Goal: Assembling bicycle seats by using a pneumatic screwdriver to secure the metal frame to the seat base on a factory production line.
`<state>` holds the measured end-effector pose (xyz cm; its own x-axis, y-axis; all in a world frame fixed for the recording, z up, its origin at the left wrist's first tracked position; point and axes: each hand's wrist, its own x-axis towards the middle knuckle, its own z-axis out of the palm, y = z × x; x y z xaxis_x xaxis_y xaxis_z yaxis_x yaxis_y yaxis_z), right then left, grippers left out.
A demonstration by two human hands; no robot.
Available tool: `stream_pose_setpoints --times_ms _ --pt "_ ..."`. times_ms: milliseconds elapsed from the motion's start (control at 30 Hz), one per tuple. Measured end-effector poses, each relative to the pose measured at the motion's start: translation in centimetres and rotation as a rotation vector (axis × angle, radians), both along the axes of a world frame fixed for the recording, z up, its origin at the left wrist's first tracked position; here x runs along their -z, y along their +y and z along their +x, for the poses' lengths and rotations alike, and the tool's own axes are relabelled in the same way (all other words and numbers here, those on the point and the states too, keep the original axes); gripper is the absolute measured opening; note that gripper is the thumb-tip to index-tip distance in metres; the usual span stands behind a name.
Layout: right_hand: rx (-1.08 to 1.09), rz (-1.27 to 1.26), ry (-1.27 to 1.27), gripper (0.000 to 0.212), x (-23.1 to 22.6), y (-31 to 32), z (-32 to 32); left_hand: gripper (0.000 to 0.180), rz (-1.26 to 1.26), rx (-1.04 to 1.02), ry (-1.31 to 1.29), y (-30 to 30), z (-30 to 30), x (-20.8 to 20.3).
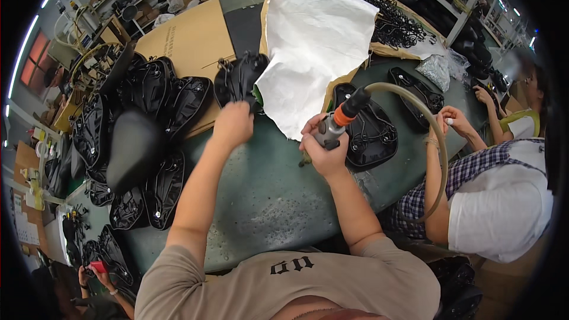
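Observation:
My left hand is closed at the near end of a black bicycle saddle, which lies underside up and looks slightly blurred. In my right hand is a grey air screwdriver with an orange collar, its hose end pointing up and to the right. Just right of the tool, another saddle rests underside up on the green table, showing its metal rails. Between and beyond my hands a crumpled white sheet covers part of the tabletop.
Upturned saddles pile up at left, with a blurred smooth-topped saddle over them. A pale air hose loops down on the right, near a co-worker's hands. Black wire parts heap at the back, beside flattened cardboard.

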<state>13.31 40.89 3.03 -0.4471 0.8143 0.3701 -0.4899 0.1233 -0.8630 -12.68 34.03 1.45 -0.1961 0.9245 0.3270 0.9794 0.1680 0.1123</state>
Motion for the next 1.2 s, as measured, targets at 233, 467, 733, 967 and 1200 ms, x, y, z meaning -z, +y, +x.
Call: stream_pose_setpoints --times_ms 233,467,733,967,1200 --pt "-0.070 0.126 -0.129 0.024 -1.4 -4.9 3.1 0.012 -0.064 -0.054 -0.095 -18.7 15.8 0.0" --pt "-0.164 0.059 -0.183 0.036 -0.2 -7.5 4.9 0.042 0.239 0.323 -0.201 -25.1 14.7 -5.5" --pt "-0.126 0.158 -0.220 0.035 -1.9 -9.6 4.4 0.021 -0.075 0.388 0.108 -24.0 10.7 -3.9" --pt "-0.417 0.192 0.171 0.041 -8.2 -14.7 3.7 0.040 -0.213 -0.080 0.084 -26.6 10.8 -3.6" --pt "-0.528 0.127 0.135 0.037 -5.9 -15.4 0.1 0.054 -0.146 0.069 -0.175 -26.6 9.2 -2.4"
